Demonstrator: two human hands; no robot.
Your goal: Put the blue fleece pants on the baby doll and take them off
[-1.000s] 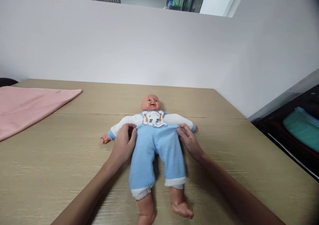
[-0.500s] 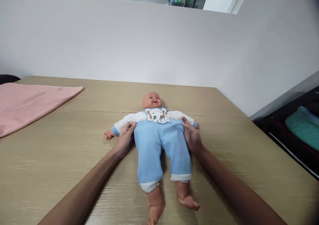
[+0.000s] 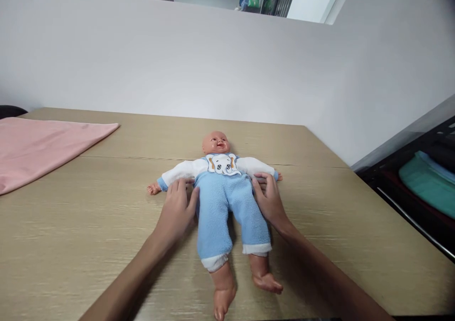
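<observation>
A baby doll lies on its back on the wooden table, its head toward the wall and its bare feet toward me. It wears a white top with an elephant face and light blue trousers with white cuffs. At the waist's left side, my left hand touches the trousers, fingers slightly apart and the fingertips partly behind the cloth edge. My right hand rests against the other side of the waist, thumb and fingers apart, with fingertips by the sleeve.
A pink cloth lies flat at the table's left. A pale wall rises behind the table. At the right stands a dark rack holding a folded teal cloth.
Both hands have loosened from the trousers' waist edge, where thumbs and fingers were pinching it. The waist sides have drawn inward, and the fingers now lie along the doll's sides.
</observation>
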